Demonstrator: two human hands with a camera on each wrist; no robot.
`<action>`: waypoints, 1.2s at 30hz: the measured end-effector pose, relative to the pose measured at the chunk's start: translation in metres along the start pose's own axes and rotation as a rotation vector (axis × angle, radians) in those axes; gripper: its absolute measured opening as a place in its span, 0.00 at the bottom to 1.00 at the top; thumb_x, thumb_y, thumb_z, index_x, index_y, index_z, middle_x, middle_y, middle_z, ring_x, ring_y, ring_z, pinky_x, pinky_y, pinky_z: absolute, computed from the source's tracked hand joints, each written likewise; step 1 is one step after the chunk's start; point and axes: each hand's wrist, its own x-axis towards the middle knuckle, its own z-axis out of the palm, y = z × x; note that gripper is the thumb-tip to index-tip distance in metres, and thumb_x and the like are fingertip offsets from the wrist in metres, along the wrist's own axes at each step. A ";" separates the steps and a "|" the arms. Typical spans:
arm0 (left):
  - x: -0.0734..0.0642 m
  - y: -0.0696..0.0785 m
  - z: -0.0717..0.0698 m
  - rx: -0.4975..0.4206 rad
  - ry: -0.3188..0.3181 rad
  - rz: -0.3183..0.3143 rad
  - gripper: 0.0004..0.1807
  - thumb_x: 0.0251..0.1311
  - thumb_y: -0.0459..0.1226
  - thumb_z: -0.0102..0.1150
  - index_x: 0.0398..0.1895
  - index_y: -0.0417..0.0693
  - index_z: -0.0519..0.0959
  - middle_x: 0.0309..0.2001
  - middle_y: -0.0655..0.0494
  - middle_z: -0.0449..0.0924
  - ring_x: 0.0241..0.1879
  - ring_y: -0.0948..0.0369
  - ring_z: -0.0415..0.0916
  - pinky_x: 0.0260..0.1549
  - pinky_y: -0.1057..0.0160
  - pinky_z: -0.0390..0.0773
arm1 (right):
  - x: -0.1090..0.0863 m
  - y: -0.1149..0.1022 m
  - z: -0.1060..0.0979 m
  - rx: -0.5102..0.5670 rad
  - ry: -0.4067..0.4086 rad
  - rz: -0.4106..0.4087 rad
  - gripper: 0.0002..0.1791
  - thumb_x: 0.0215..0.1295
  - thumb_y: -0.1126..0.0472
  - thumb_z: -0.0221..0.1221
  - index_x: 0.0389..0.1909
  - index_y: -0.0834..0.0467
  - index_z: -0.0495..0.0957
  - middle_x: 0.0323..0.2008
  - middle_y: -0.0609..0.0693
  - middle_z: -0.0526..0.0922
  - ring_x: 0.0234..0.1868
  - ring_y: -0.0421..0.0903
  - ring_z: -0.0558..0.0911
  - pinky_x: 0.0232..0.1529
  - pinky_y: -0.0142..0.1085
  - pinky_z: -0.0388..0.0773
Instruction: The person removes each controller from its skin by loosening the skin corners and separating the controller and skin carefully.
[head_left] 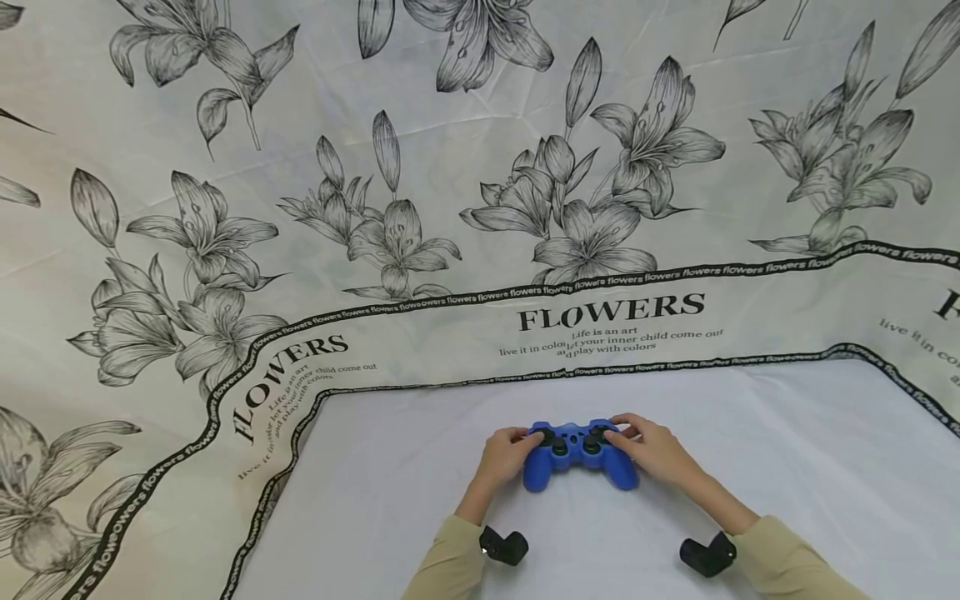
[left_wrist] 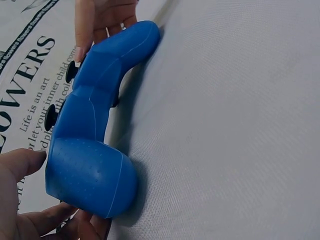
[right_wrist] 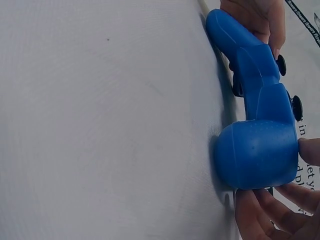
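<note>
A blue game controller (head_left: 576, 454) with black thumbsticks is held between both hands, close over the white table. My left hand (head_left: 504, 458) grips its left side, thumb on the top face near the direction buttons and fingers behind. On the other side my right hand (head_left: 658, 450) grips it the same way, its thumb by the right-hand buttons. From the left wrist, the controller (left_wrist: 85, 170) shows its rounded grips and smooth blue cover, edge-on. The right wrist view has the controller (right_wrist: 257, 155) with right-hand fingers (right_wrist: 280, 212) curled beneath its shoulder.
White cloth (head_left: 600, 542) covers the table. Behind it rises a curtain (head_left: 420, 167) printed with flowers, with a black-edged lettered band (head_left: 615, 321) along its lower part. Black wrist devices (head_left: 506, 547) sit by both sleeves.
</note>
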 end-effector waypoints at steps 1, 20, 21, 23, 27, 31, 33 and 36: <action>0.000 0.000 0.000 -0.001 -0.004 0.004 0.30 0.61 0.54 0.57 0.55 0.38 0.78 0.47 0.47 0.82 0.45 0.57 0.78 0.44 0.56 0.79 | 0.000 0.000 0.000 0.001 0.001 0.000 0.29 0.68 0.44 0.54 0.58 0.64 0.72 0.45 0.62 0.82 0.45 0.56 0.82 0.41 0.48 0.80; 0.000 0.003 -0.001 -0.177 -0.073 -0.099 0.26 0.64 0.45 0.58 0.59 0.37 0.75 0.54 0.44 0.80 0.41 0.62 0.78 0.37 0.63 0.81 | 0.000 -0.003 0.000 0.090 -0.057 0.059 0.33 0.69 0.47 0.54 0.59 0.72 0.69 0.44 0.64 0.81 0.32 0.43 0.79 0.29 0.34 0.76; 0.000 0.003 -0.001 -0.180 -0.073 -0.103 0.26 0.64 0.45 0.58 0.60 0.37 0.74 0.54 0.44 0.80 0.42 0.61 0.78 0.38 0.62 0.81 | 0.000 -0.003 0.000 0.089 -0.058 0.060 0.33 0.69 0.46 0.54 0.59 0.72 0.69 0.44 0.64 0.81 0.32 0.43 0.79 0.29 0.34 0.76; -0.001 0.004 -0.001 -0.180 -0.067 -0.103 0.26 0.64 0.44 0.57 0.60 0.37 0.74 0.54 0.44 0.80 0.43 0.61 0.78 0.39 0.62 0.81 | 0.000 -0.003 0.000 0.090 -0.059 0.060 0.33 0.69 0.46 0.54 0.59 0.72 0.69 0.44 0.64 0.81 0.32 0.43 0.79 0.29 0.34 0.76; -0.002 0.006 0.000 -0.177 -0.040 -0.095 0.24 0.64 0.43 0.58 0.59 0.38 0.75 0.52 0.45 0.80 0.45 0.60 0.78 0.41 0.62 0.81 | 0.000 -0.004 -0.001 0.090 -0.054 0.060 0.33 0.68 0.46 0.55 0.59 0.71 0.69 0.44 0.63 0.80 0.33 0.44 0.79 0.30 0.34 0.77; -0.004 0.007 0.001 -0.166 -0.014 -0.071 0.23 0.64 0.42 0.58 0.58 0.38 0.76 0.50 0.47 0.81 0.47 0.58 0.77 0.43 0.60 0.80 | -0.001 -0.005 -0.003 0.080 -0.040 0.057 0.33 0.68 0.46 0.55 0.59 0.71 0.69 0.44 0.64 0.80 0.37 0.46 0.80 0.32 0.36 0.77; -0.005 0.007 0.001 -0.154 0.001 -0.054 0.23 0.64 0.42 0.58 0.57 0.38 0.77 0.48 0.48 0.81 0.48 0.57 0.77 0.46 0.58 0.79 | -0.002 -0.006 -0.003 0.078 -0.034 0.056 0.32 0.68 0.46 0.56 0.59 0.70 0.69 0.45 0.64 0.80 0.38 0.47 0.80 0.33 0.37 0.78; -0.007 0.008 0.002 -0.156 0.019 -0.032 0.22 0.64 0.43 0.58 0.57 0.39 0.77 0.47 0.49 0.81 0.50 0.56 0.75 0.50 0.54 0.77 | -0.004 -0.006 -0.003 0.088 -0.023 0.060 0.32 0.67 0.47 0.56 0.59 0.70 0.69 0.45 0.64 0.80 0.39 0.47 0.81 0.33 0.36 0.78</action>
